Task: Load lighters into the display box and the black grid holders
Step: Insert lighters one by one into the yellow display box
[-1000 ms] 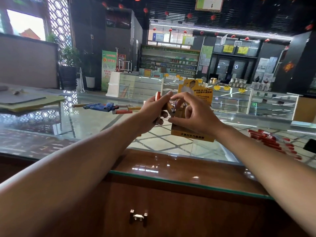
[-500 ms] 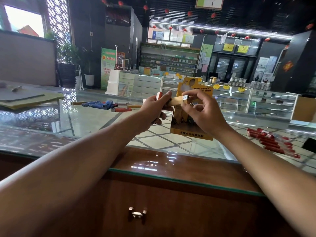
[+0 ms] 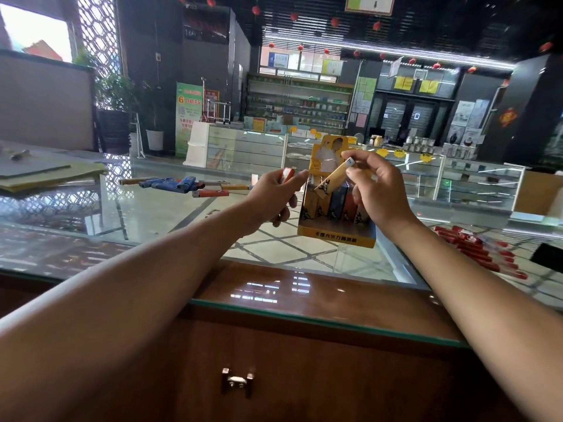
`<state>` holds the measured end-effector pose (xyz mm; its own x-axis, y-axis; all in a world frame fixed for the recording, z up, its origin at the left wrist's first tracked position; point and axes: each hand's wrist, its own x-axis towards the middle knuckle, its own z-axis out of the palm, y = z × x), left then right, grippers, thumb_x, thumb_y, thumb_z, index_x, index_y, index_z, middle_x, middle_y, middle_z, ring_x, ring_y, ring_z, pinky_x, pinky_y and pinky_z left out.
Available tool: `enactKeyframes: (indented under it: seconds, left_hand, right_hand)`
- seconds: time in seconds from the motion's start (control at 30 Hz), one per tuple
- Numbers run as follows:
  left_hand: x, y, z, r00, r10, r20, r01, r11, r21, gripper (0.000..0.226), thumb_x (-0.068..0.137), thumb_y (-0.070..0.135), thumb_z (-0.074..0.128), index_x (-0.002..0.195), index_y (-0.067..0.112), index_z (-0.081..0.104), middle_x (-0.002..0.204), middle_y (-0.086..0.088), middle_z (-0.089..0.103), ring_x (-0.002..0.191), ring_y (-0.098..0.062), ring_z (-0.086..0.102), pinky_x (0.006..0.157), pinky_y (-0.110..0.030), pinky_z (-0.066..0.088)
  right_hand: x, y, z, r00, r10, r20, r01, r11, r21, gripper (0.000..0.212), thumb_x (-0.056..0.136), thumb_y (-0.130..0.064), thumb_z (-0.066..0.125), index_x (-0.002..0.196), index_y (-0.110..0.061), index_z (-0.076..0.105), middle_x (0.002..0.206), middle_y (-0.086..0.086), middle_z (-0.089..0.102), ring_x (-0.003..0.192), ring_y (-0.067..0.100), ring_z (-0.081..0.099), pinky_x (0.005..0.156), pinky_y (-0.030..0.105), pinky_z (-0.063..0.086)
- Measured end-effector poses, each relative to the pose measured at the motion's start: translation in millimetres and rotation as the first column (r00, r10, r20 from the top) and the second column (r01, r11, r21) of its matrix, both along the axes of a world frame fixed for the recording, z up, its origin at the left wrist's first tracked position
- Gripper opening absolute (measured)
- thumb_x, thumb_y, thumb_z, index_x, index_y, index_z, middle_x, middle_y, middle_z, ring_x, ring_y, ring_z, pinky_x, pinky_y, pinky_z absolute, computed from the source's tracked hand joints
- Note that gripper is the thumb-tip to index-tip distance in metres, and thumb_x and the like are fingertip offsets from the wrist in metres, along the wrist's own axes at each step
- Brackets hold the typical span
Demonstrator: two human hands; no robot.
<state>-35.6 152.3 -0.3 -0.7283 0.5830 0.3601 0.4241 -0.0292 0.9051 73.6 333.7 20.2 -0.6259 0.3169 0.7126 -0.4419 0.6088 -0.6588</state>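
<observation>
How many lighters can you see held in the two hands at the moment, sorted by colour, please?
Yellow: 1, the yellow lighter pinched by the right hand
Red: 1, the red lighter gripped in the left hand
Total: 2 in view; the left hand may hide more.

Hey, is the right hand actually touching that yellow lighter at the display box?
Touching. The head view shows the right hand pinching the yellow lighter near its top end, with fingertips pressed on it.
</observation>
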Motion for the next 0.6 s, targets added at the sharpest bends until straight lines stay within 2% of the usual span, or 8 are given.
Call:
enactKeyframes:
  seconds: [0.13,0.27,0.5,0.6]
  left_hand:
    - [-1.2,0.4,-1.0,1.0,0.021,-0.016,-0.022,1.0,-0.019,0.038,0.101,0.05,0.057,0.092,0.013,0.051,0.067,-0.002,0.05,0.044,-0.012,0.046,0.038,-0.025,0.04]
    - [-1.2,1.0,-1.2,1.0,0.022,-0.013,-0.022,1.0,-0.022,0.038,0.101,0.05,0.057,0.093,0.013,0.052,0.067,-0.001,0.049,0.044,-0.011,0.045,0.038,-0.024,0.04]
    - [-1.3,1.1,-1.5,0.999,0.033,0.031,-0.032,0.999,-0.033,0.039,0.1,0.053,0.056,0.095,0.014,0.056,0.067,0.001,0.05,0.045,-0.01,0.045,0.04,-0.023,0.04]
    - [-1.4,1.0,-1.0,0.998,0.028,0.048,-0.027,0.999,-0.024,0.039,0.101,0.052,0.057,0.096,0.014,0.056,0.067,0.001,0.05,0.046,-0.011,0.045,0.04,-0.023,0.04]
  right_hand:
    - [-1.8,6.8,-1.2,0.998,-0.058,-0.009,0.058,0.997,0.045,0.028,0.097,-0.017,0.055,0.12,-0.02,0.071,0.078,-0.015,0.063,0.057,0.02,0.051,0.054,0.037,0.045]
    - [-0.2,4.2,-2.9,0.996,-0.094,0.006,0.093,0.99,0.106,0.026,0.101,-0.012,0.056,0.124,-0.017,0.068,0.089,-0.01,0.065,0.056,0.011,0.061,0.053,0.032,0.053]
    - [-0.9,4.2,-6.3,0.996,-0.092,0.019,0.088,0.988,0.124,0.022,0.101,-0.011,0.061,0.122,-0.014,0.066,0.098,-0.002,0.068,0.068,0.019,0.072,0.053,0.03,0.057]
    - [-2.3,5.4,-7.4,0.996,-0.082,0.03,0.078,0.99,0.118,0.022,0.098,-0.014,0.067,0.12,-0.013,0.065,0.101,0.002,0.071,0.073,0.018,0.073,0.054,0.03,0.059]
